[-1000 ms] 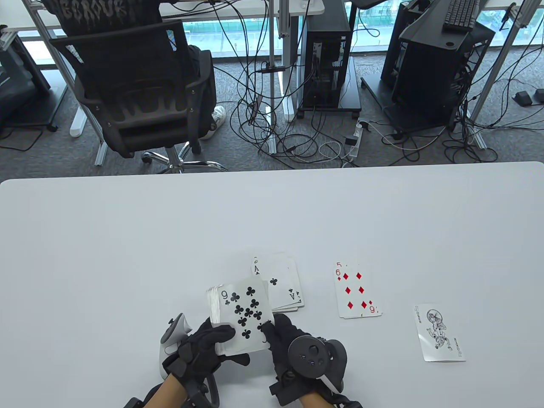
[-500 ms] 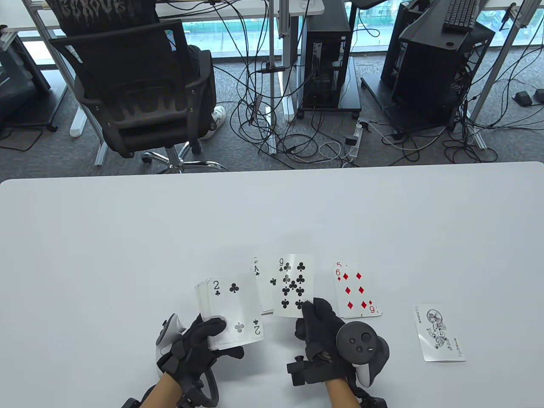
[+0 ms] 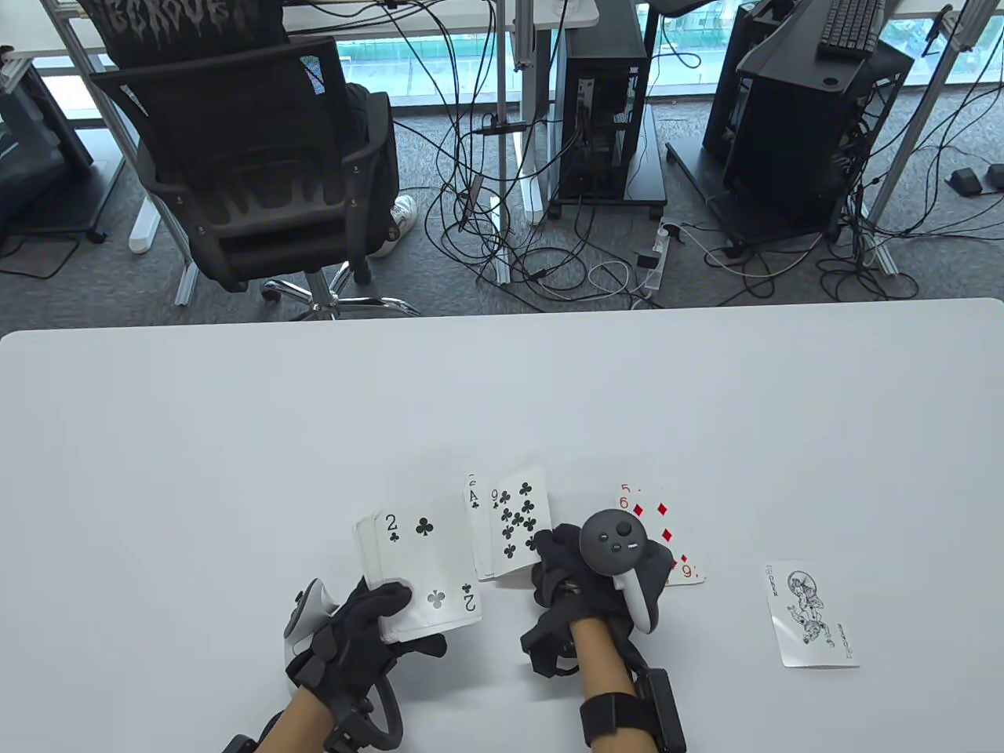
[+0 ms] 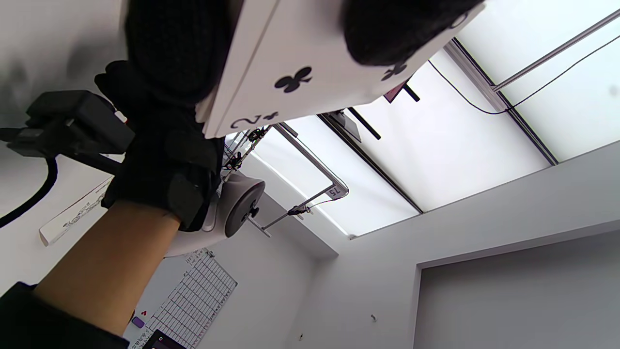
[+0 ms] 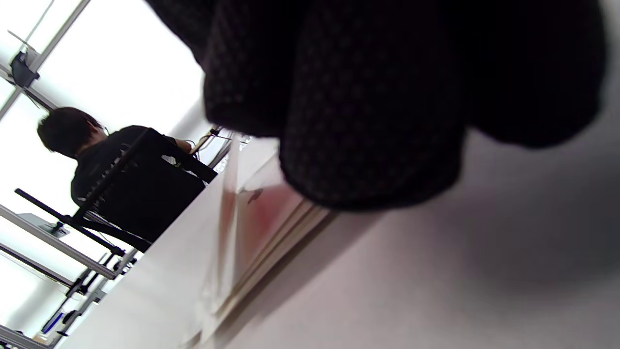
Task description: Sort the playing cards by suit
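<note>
On the pale grey worktop (image 3: 235, 439) sorting looks barely begun: the left hand (image 3: 357, 635) grips the thick face-up undealt deck (image 3: 420, 569), while the right hand (image 3: 584, 565), grip unclear, sets a nine on the small clubs pile (image 3: 510, 522) beside the small diamonds pile (image 3: 686, 566) and a lone joker card (image 3: 812, 616).

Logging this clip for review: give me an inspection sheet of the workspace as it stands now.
Surface: white table, bare at its far half.
Job's things: deck showing 2 of clubs; clubs pile topped by the 9; diamonds pile showing a 6; joker lying apart.
Clutter: nothing seen.
Grippers: left hand holds the deck; right hand rests on the clubs pile's near edge, grip unclear.
Cables: tangle on the floor beyond the table.
Surroundings: office chair, computer tower, windows.
</note>
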Demonstrator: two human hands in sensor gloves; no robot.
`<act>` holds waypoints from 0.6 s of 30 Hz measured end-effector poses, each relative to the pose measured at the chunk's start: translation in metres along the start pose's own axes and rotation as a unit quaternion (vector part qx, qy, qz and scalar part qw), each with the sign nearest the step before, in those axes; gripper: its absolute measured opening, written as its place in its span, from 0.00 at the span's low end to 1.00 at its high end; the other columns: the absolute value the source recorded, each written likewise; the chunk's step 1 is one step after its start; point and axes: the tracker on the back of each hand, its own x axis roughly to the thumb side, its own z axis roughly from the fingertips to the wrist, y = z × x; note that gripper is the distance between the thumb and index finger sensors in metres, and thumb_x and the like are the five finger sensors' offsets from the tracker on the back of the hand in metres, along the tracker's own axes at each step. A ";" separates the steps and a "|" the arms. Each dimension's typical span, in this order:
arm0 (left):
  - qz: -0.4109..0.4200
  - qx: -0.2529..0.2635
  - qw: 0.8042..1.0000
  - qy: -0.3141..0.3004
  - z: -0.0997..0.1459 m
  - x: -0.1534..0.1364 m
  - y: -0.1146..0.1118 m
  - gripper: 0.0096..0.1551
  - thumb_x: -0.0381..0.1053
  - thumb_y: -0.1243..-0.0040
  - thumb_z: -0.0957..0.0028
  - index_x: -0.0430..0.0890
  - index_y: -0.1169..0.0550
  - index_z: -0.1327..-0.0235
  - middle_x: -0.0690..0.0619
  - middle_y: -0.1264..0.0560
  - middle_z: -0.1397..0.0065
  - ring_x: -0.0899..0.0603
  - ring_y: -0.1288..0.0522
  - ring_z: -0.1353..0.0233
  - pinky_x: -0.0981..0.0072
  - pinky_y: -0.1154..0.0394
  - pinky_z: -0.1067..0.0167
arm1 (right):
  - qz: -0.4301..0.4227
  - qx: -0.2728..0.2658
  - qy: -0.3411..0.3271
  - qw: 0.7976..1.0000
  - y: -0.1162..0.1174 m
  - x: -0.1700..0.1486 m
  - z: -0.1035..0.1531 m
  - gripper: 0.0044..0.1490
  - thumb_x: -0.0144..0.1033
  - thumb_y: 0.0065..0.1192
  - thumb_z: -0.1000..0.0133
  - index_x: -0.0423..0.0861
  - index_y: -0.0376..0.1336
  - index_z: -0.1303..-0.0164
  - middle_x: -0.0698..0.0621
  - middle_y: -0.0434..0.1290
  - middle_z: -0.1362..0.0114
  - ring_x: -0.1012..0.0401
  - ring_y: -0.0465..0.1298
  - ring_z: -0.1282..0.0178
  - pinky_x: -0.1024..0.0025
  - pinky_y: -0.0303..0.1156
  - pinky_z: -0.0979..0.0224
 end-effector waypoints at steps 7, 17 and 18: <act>-0.005 0.003 1.000 -0.006 0.001 0.003 0.002 0.33 0.56 0.46 0.36 0.60 0.46 0.23 0.56 0.40 0.18 0.40 0.33 0.21 0.54 0.21 0.42 | 0.228 0.009 0.029 0.973 0.017 0.016 -0.014 0.28 0.37 0.56 0.42 0.24 0.68 0.55 0.51 0.79 0.70 0.60 0.82 0.78 0.60 0.81 0.69; -0.007 0.006 1.000 -0.001 0.001 0.002 0.002 0.33 0.56 0.46 0.36 0.60 0.46 0.23 0.56 0.41 0.18 0.40 0.33 0.21 0.54 0.21 0.41 | 0.322 -0.032 -0.038 0.945 0.024 0.032 0.000 0.32 0.41 0.54 0.41 0.23 0.67 0.52 0.50 0.79 0.69 0.58 0.82 0.77 0.59 0.81 0.67; -0.008 0.007 1.000 0.000 0.001 0.002 0.002 0.33 0.56 0.46 0.36 0.60 0.46 0.23 0.56 0.41 0.18 0.40 0.33 0.21 0.54 0.21 0.41 | 0.300 -0.037 -0.053 0.952 0.023 0.032 0.004 0.32 0.41 0.53 0.41 0.23 0.67 0.51 0.50 0.79 0.69 0.58 0.82 0.76 0.58 0.81 0.67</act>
